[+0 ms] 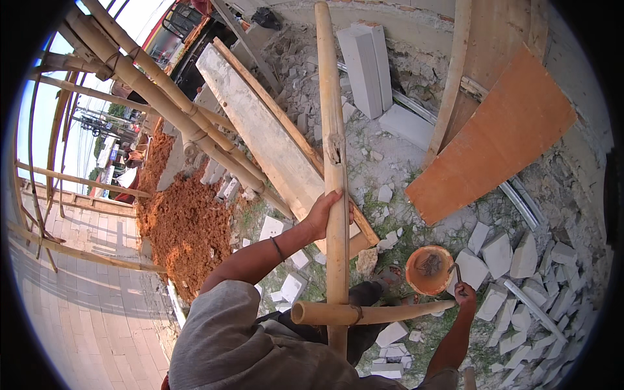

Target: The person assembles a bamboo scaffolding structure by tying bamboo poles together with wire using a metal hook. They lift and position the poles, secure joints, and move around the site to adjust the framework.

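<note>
An upright bamboo pole (336, 162) stands right in front of me, with a dark split in its side. My left hand (327, 216) is wrapped round it at mid-height, the arm stretched out. Lower down, a horizontal bamboo pole (383, 314) crosses the upright and is bound to it with a dark tie. My right hand (465, 294) is low on the right, closed round a short dark rod with a bent upper end (456, 270). That rod's end is beside the rim of an orange bucket (411, 273), which has greyish stuff inside. Whether the rod joins the bucket, I cannot tell.
Broken white blocks (497, 255) are heaped at right. A brown board (494, 136) leans near the wall, and white blocks (357, 71) stand at the back. A long plank (253, 123), red soil (182, 227) and bamboo scaffolding (156, 97) lie to the left.
</note>
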Demonstrator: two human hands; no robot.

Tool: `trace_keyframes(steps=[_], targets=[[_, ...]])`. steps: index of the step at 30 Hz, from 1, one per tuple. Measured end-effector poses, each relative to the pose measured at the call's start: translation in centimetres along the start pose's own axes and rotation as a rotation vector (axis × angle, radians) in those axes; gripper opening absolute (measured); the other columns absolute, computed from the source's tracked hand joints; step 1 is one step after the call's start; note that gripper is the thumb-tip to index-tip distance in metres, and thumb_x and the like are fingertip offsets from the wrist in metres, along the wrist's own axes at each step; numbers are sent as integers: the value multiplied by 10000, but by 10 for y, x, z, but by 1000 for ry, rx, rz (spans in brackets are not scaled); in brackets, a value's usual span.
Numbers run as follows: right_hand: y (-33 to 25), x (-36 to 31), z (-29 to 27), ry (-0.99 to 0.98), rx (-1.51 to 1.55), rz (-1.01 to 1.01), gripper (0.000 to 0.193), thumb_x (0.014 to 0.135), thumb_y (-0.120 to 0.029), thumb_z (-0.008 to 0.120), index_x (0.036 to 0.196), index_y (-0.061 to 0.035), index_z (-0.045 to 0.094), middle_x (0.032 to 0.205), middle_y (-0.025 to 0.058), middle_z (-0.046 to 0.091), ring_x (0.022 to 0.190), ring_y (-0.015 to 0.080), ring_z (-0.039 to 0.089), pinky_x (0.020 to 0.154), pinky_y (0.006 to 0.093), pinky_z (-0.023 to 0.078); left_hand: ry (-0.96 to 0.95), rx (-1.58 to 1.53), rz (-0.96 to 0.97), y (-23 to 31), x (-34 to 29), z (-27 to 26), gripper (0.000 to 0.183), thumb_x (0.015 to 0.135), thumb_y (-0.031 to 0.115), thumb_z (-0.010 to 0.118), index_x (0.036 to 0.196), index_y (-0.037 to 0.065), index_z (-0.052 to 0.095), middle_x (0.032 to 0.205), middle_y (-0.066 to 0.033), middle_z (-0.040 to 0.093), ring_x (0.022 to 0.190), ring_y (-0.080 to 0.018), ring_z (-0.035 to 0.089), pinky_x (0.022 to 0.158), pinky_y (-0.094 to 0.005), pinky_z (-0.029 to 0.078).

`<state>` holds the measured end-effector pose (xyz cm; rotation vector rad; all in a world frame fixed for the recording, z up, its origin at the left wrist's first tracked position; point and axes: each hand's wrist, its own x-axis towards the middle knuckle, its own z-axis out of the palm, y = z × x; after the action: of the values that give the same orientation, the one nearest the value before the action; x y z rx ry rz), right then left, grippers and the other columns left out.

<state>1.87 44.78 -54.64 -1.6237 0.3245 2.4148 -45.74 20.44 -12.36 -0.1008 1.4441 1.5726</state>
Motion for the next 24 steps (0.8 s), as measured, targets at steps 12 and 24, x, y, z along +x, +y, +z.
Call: trace_keyframes(steps=[12,24], targets=[[160,-468,62,279,-633,-914,214,990,-328,459,963,-116,467,657,-45,405,451,39,337,381,207,255,-401,100,141,10,-15,193,259,896,262,567,995,48,459,732,-93,550,591,-201,583,527,-336,514],[435,-608,86,971,-420,-1410,318,939,-312,526,953,-1,588,607,-10,464,551,72,420,503,255,347,-667,140,26,-47,-139,354,442,778,162,727,1142,6,529,962,-72,581,818,-180,599,667,-329,510]])
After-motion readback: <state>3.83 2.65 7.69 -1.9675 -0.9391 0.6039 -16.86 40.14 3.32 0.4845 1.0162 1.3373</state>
